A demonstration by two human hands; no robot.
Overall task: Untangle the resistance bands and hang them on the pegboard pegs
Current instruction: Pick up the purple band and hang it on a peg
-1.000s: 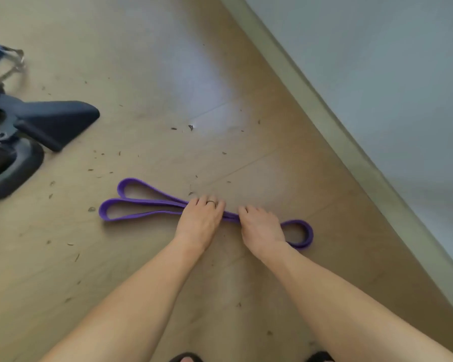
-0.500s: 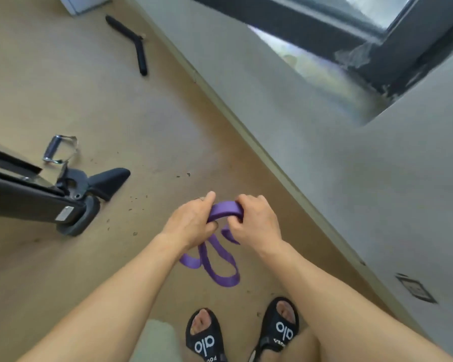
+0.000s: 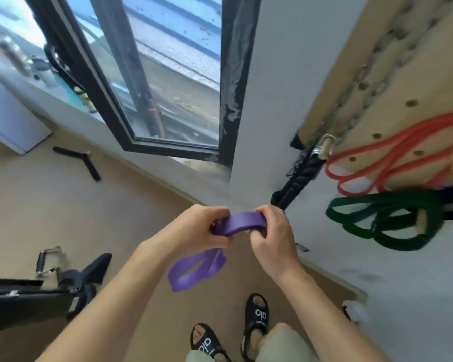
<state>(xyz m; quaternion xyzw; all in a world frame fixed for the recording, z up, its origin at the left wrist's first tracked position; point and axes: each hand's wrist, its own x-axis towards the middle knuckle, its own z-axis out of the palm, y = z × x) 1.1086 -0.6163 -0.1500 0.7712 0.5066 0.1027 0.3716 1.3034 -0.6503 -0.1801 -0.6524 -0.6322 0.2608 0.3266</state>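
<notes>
Between the two hands, held in the air above the floor (image 3: 63,210), the purple band (image 3: 236,225) spans a short gap as a flat, wide strip. The left hand (image 3: 196,231) grips its left end with curled fingers, and the right hand (image 3: 272,236) grips the right end with fingers wrapped over the top edge; the hands are close together, with only the strip between them. Below the left hand the rest of the band hangs down in several slack loops that overlap one another; how they cross cannot be made out. The band is smooth and a uniform violet.

To the right, well apart from the hands, the pegboard (image 3: 403,82) hangs on the wall, pale wood with rows of holes. A red band (image 3: 392,155) hangs from it in loops, and a green band (image 3: 382,220) hangs just below the red one. A black rope (image 3: 298,178) hangs at the board's lower left corner. Beyond the hands is a dark-framed window (image 3: 152,82). On the floor lie a black handle (image 3: 81,160) and, at lower left, a black machine base (image 3: 37,291). Two black sandals (image 3: 256,317) show at the bottom.
</notes>
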